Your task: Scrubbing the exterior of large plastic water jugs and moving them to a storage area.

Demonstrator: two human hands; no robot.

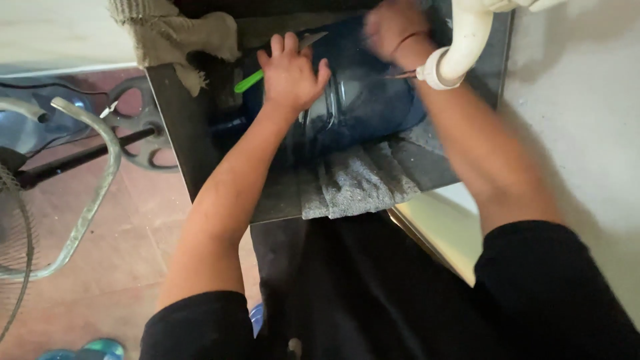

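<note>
Nearest the camera are the person's black sleeves and dark clothing, with both bare forearms reaching away toward a dark counter (200, 160). On the counter's near edge lies a grey ribbed cloth (357, 183), its front hanging slightly over the rim. Just beyond the cloth, a large blue water jug (373, 100) lies on its side, resting partly on the cloth. The left hand (290, 73) is pressed flat on the jug's side with fingers spread, so its grip is apart and only bracing the jug; a green-handled tool (250, 81) pokes out just beside and behind this hand, and whether the hand touches it cannot be told. The right hand (393, 30) is over the far upper part of the jug and is blurred, so whether its grip is together or apart cannot be told. A white bent pipe (460, 47) crosses in front of the right wrist. At the far left corner of the counter hangs a frayed tan rag (173, 33). To the left, on the reddish tiled floor (127, 260), stand a metal fan guard (13, 240) and a curved metal frame (100, 180).
</note>
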